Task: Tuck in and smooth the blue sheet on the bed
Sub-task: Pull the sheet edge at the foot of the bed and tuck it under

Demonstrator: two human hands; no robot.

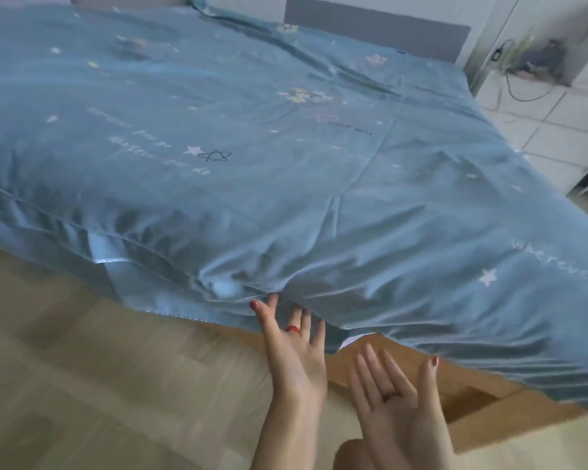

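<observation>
Bare, both palms up with fingers spread, holding nothing: right hand (396, 398) nearest, short of the hem; left hand (294, 347) ahead, fingertips at the blue sheet (286, 184) hanging loose off the bed corner, stretching away beyond.

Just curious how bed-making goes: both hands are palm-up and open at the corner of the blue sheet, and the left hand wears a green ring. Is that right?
Nearly. The head view shows the ring on the left hand is red, not green. The rest holds: both the left hand and right hand are palm-up with straight fingers, holding nothing, at the corner of the blue sheet.
</observation>
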